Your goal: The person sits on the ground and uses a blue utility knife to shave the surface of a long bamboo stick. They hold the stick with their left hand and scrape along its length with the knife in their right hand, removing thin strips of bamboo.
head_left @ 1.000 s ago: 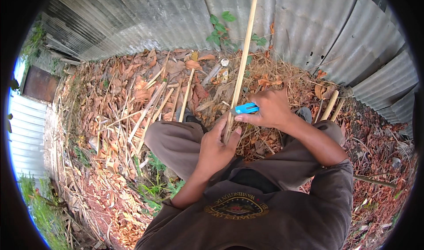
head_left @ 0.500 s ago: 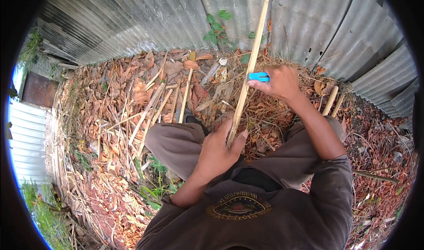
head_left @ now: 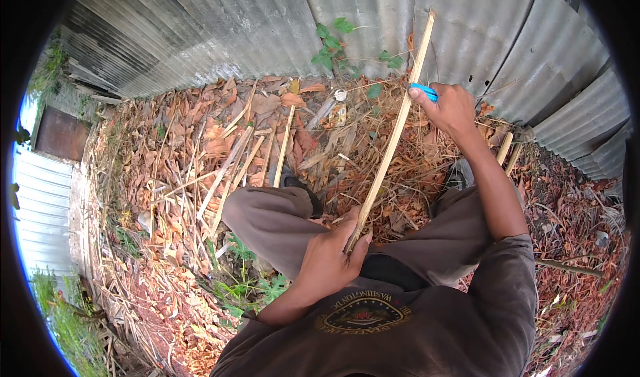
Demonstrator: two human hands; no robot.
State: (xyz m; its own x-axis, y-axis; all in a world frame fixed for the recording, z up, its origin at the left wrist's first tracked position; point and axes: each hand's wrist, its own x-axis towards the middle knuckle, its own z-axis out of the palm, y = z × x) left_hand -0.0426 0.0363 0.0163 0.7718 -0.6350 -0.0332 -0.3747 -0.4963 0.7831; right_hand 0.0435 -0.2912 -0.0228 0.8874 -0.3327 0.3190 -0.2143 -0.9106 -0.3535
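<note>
A long, pale bamboo strip [head_left: 393,139] slants up and away from my lap, its far tip in front of the metal wall. My left hand [head_left: 331,252] is closed round the strip's near end, thumb and fingers pinching it close to my lap. Farther along, my right hand [head_left: 452,110] grips a blue-handled utility knife [head_left: 425,92] against the strip's upper part. The knife's blade is not clearly visible where it meets the strip.
Corrugated metal sheets [head_left: 253,27] wall off the far side. Dry leaves [head_left: 187,150] cover the ground, with several cut strips [head_left: 283,144] lying left of my bent knees. Two more pale sticks [head_left: 505,148] stand by my right knee. A green plant [head_left: 328,47] grows at the wall.
My right hand and the knife have moved away from me and rightward along the strip. The strip's far end has swung right and dropped lower, while my left hand has come slightly nearer.
</note>
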